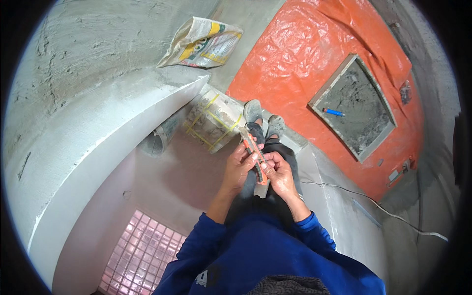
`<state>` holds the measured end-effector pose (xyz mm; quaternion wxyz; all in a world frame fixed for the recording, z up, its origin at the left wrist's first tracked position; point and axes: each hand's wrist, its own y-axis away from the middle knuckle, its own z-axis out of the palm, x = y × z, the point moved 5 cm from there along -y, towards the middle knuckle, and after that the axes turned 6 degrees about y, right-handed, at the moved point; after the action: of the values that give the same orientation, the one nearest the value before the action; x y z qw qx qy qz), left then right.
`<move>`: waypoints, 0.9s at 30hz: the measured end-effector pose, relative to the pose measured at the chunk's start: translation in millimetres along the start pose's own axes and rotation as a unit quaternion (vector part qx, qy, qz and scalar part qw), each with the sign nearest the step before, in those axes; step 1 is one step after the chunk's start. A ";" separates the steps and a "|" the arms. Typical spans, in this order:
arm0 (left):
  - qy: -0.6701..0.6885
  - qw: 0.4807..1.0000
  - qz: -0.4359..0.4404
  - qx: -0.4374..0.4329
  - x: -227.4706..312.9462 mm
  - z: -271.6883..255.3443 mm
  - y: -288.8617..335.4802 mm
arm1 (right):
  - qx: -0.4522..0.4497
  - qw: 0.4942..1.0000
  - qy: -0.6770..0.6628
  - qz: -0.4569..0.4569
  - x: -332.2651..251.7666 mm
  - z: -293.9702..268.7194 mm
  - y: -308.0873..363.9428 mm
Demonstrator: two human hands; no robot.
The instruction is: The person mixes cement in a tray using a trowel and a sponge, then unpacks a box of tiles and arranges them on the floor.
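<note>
In front of my lap I hold an orange and black utility knife point(261, 175) with both hands. My left hand point(238, 168) is closed around its side, thumb along the body. My right hand point(278, 176) grips the lower end, with its thumb pressed on the knife. The knife's upper end points away from me, toward my shoes point(252, 111). Whether its blade is out, I cannot tell. Just below the knife a flat greyish piece point(261, 191) shows between my legs; its kind is unclear.
An orange plastic sheet point(275, 64) spreads at the far right, bearing a framed tray point(330, 87) of grey mortar with a blue tool point(334, 112) on it. Left of my feet are a strapped block point(206, 118) and a bucket point(152, 143). A sack point(204, 43) stands beyond; a cable point(373, 201) runs right.
</note>
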<state>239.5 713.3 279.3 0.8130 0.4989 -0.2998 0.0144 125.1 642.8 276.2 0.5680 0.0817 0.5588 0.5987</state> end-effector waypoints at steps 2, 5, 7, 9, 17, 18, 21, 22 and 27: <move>-0.017 0.999 -0.047 0.006 -22.6 0.2 2.7 | 0.066 0.994 0.088 0.013 22.1 -14.1 0.2; -0.018 0.997 -0.077 0.008 -53.5 5.4 1.6 | 0.090 0.983 0.159 0.019 44.0 -37.4 2.4; -0.008 0.997 -0.074 -0.013 -67.1 10.0 1.2 | 0.059 0.984 0.168 0.012 51.5 -48.5 3.2; -0.100 0.990 -0.097 -0.032 -79.4 13.3 5.3 | -0.006 0.993 0.111 0.030 58.9 -57.9 8.7; -0.274 0.960 -0.054 0.007 -138.0 22.7 32.3 | 0.014 0.997 -0.054 0.048 115.7 -106.0 26.4; -0.304 0.951 -0.060 0.020 -146.4 13.7 34.1 | 0.016 0.996 -0.072 0.041 124.1 -114.9 28.9; -0.370 0.925 -0.076 0.036 -169.2 -25.5 35.0 | 0.024 0.989 -0.118 0.087 152.2 -140.6 36.4; -0.388 0.916 -0.094 0.040 -176.1 -42.5 35.0 | 0.024 0.988 -0.118 0.096 159.4 -148.5 38.6; -0.472 0.866 -0.137 0.094 -188.3 -129.1 37.4 | 0.110 0.984 -0.093 0.104 184.7 -187.8 43.8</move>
<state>134.1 889.8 173.2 0.5180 0.5561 -0.5733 -0.3062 -101.4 688.8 142.4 0.5391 0.2569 0.5549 0.5791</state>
